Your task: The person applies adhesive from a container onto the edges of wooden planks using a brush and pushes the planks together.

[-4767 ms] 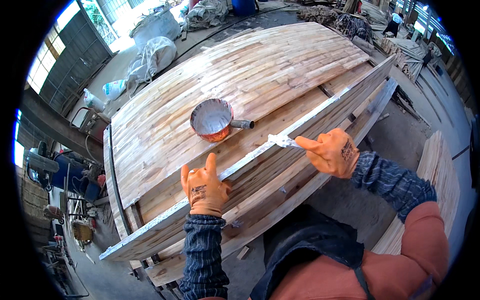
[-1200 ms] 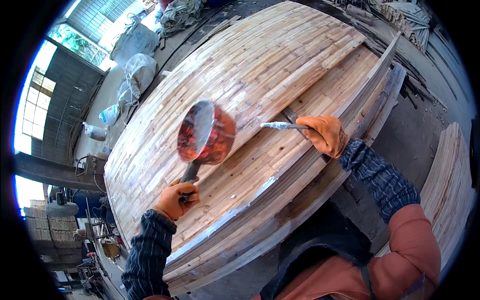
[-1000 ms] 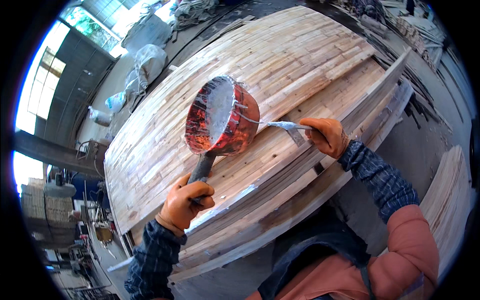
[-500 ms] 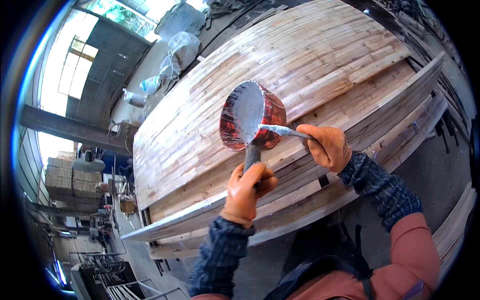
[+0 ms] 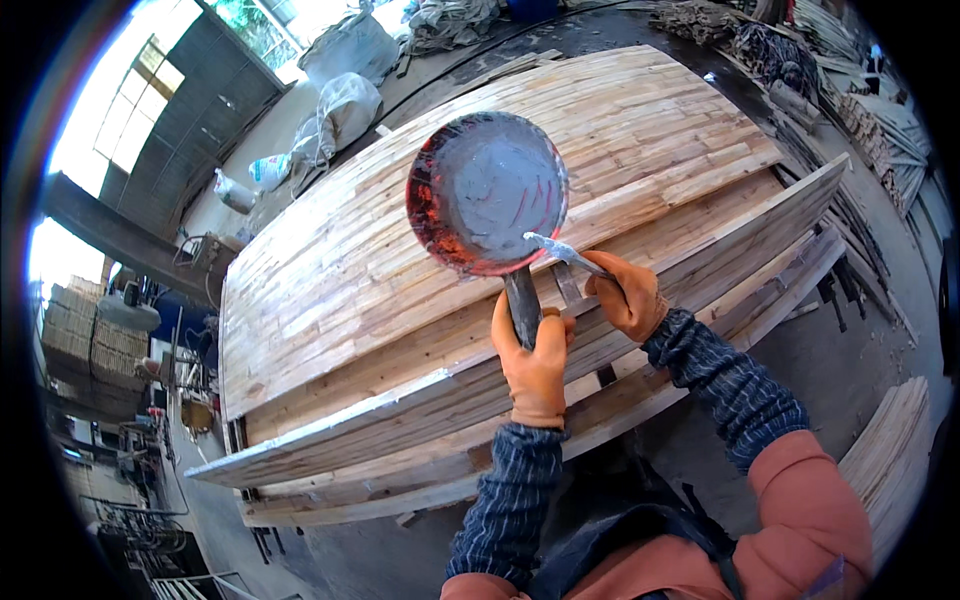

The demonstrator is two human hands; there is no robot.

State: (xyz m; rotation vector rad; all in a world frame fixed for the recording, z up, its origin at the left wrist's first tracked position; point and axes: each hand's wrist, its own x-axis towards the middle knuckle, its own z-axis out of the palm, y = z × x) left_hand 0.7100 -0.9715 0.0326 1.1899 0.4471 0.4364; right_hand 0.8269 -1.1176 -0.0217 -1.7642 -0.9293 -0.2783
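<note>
In an orange glove, my left hand (image 5: pixel 535 365) grips the dark handle of a red, stained pan (image 5: pixel 436 222). Grey paste (image 5: pixel 505 190) covers the pan's inside, which faces up toward me. My right hand (image 5: pixel 630 297), gloved the same way, is closed around the handle of a spatula (image 5: pixel 568 252). Pale paste coats the tool's blade, whose tip lies over the pan's near right rim. Both hands are above the near edge of a large stack of jointed wooden panels (image 5: pixel 340 290); a narrow board (image 5: pixel 400 415) stands on edge along it.
Plastic sacks (image 5: pixel 348 105) lie on the floor beyond the panels at the far left. A stack of planks (image 5: pixel 885 470) is at the near right, and bundles of wood strips (image 5: pixel 880 145) lie farther back. Racks and stacked boards (image 5: pixel 85 330) stand along the left.
The pan has tipped so its inside turns toward me, and my left hand has shifted right. My right hand with the spatula has moved slightly left. The view has shifted too.
</note>
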